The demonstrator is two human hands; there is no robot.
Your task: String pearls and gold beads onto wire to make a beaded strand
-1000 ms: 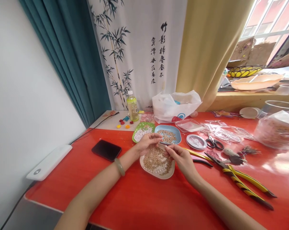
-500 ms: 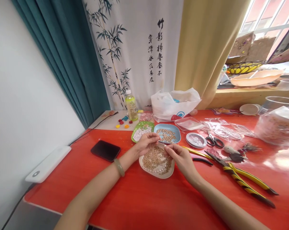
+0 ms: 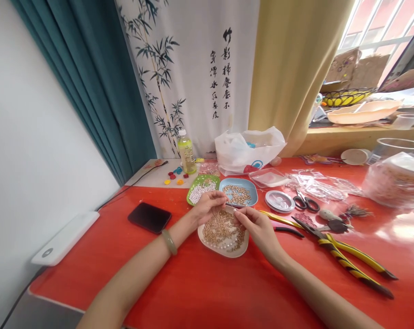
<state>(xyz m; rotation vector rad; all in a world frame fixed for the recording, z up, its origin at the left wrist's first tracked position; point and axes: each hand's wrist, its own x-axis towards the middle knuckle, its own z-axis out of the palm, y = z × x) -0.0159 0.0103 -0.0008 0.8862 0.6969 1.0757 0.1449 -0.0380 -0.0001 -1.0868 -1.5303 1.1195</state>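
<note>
My left hand [image 3: 210, 206] is closed in a pinch over the far edge of a white dish [image 3: 223, 254]; what its fingertips grip is too small to make out. Facing it, my right hand [image 3: 257, 223] pinches what looks like a tiny white bead [image 3: 235, 210] between thumb and forefinger. Only a small gap separates the two sets of fingertips. Gold beads [image 3: 216, 228] and some white ones lie in the dish below. Behind my hands are a green tray [image 3: 189, 196] of white beads and a blue tray [image 3: 254, 197] of gold beads.
Yellow-black pliers [image 3: 344, 256], scissors [image 3: 306, 202] and a round spool [image 3: 280, 201] lie to the right. A black phone [image 3: 150, 217] is on the left. A bottle [image 3: 187, 154] and a white plastic bag [image 3: 234, 153] stand at the back of the red table [image 3: 193, 292].
Both hands keep nearly the same pose over the dish. The whole view has shifted slightly, with objects appearing a little further left.
</note>
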